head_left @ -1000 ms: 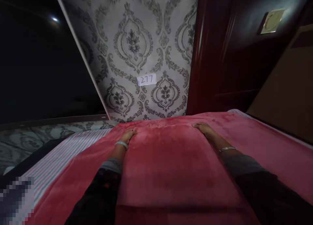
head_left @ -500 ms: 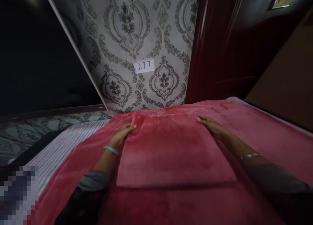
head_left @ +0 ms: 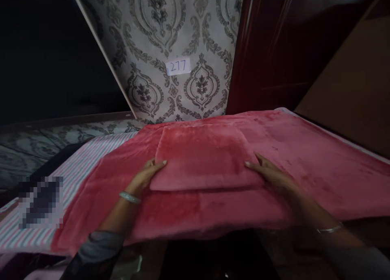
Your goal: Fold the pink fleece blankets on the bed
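Observation:
A folded plush cloth (head_left: pixel 204 154), pinkish red and roughly rectangular, lies flat on a bedspread of the same colour and pile (head_left: pixel 304 162). At its near left corner my left hand (head_left: pixel 149 172) grips the side edge, thumb on top and fingers hidden beside or beneath it. On the opposite side my right hand (head_left: pixel 268 168) holds the near right edge in the same way, thumb over the top. The front fold between them looks slightly raised, with a dark shadow line below. Whether the cloth is a blanket or a garment, I cannot tell.
Striped bedding (head_left: pixel 103 150) shows at the left. Behind the bed stands patterned wallpaper (head_left: pixel 201 85) bearing a paper label (head_left: pixel 178 66) marked 277. A large dark screen (head_left: pixel 55 61) is at the left, a dark red door or panel (head_left: pixel 268 57) at the right.
Both hands have come back toward me along the cloth's sides, from its far part to its near corners. The view has tilted down and shows the bed's front edge.

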`<move>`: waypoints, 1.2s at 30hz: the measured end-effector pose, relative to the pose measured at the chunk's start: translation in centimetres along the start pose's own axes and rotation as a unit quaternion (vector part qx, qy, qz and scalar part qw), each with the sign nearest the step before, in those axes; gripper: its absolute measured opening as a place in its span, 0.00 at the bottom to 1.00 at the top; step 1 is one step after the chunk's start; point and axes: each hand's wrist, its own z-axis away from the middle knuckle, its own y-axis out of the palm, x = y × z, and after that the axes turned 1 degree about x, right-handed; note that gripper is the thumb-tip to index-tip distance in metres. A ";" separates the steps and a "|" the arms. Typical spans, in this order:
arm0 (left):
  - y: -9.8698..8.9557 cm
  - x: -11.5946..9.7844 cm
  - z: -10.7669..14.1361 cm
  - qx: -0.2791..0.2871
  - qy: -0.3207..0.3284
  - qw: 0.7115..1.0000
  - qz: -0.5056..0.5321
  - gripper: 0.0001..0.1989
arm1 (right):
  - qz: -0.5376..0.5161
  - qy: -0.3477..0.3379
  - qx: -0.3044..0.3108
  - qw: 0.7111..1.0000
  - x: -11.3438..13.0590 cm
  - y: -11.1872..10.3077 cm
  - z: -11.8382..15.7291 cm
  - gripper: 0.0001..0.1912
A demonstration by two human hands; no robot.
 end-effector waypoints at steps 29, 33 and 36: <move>-1.9 5.2 1.8 -0.086 0.053 0.992 -0.077 0.28 | 0.202 -0.090 -0.153 0.963 -3.4 -0.3 1.2 0.32; -3.8 3.9 0.1 -0.172 0.125 0.963 -0.166 0.27 | 0.251 -0.090 -0.119 0.956 -3.6 -1.8 -0.6 0.37; -2.4 0.1 -1.7 -0.228 0.256 0.900 -0.267 0.25 | 0.298 -0.173 -0.119 0.931 -1.1 -0.6 -3.7 0.35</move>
